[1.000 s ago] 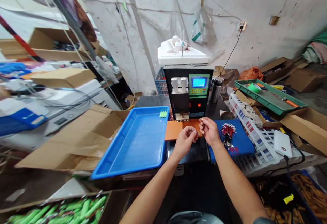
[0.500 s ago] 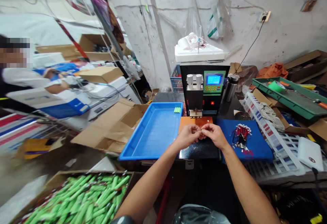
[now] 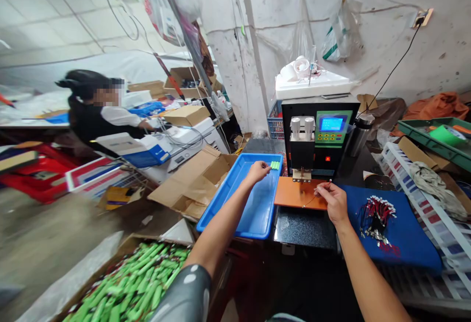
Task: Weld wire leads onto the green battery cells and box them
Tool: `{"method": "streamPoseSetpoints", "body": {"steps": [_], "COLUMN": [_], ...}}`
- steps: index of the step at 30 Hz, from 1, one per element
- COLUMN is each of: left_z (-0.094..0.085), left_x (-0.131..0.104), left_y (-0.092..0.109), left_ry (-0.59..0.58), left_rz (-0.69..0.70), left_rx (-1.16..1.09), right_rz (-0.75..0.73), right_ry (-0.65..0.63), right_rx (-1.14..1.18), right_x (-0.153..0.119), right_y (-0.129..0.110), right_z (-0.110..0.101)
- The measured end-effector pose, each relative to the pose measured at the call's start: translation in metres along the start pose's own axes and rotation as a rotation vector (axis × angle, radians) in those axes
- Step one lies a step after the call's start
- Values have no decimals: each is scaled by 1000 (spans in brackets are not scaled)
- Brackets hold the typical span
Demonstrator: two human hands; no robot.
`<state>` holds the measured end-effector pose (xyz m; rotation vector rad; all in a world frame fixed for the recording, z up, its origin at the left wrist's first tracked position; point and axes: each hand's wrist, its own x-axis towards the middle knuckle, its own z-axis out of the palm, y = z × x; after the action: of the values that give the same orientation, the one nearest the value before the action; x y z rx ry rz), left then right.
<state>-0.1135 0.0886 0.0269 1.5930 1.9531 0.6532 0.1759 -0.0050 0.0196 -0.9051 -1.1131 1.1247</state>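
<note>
In the head view my left hand (image 3: 258, 171) is over the blue tray (image 3: 245, 219), half curled with nothing visible in its fingers. Its fingertips come up to the left edge of a small green battery pack (image 3: 275, 165) lying at the tray's far right corner; whether they touch it I cannot tell. My right hand (image 3: 333, 200) pinches a thin wire lead (image 3: 311, 201) above the orange plate (image 3: 290, 194). One wire end trails left over the plate, and a small white connector sticks up by the fingers. Just behind is the black spot welder (image 3: 302, 150) with its lit screen.
A bundle of red and black wire leads (image 3: 377, 219) lies on a blue cloth (image 3: 412, 243) at right. A box of green battery packs (image 3: 128, 283) stands at lower left, an open carton (image 3: 195, 175) beside the tray. A co-worker (image 3: 99, 111) sits at far left.
My hands were together in front of the orange plate and have parted. My left hand has moved left to the battery pack; my right keeps the lead. The view has turned left.
</note>
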Motion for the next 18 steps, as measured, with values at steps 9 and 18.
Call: {"method": "streamPoseSetpoints", "body": {"steps": [9, 18], "left_z": [34, 28], "left_x": [79, 40], "left_y": [-13, -4], "left_ry": [98, 62], "left_rz": [-115, -96], "left_rx": [227, 269], "right_rz": [36, 82], "right_ry": [-9, 46], "right_rx": [-4, -30], "right_x": [5, 5], "right_y": [13, 14], "right_z": [10, 4]}}
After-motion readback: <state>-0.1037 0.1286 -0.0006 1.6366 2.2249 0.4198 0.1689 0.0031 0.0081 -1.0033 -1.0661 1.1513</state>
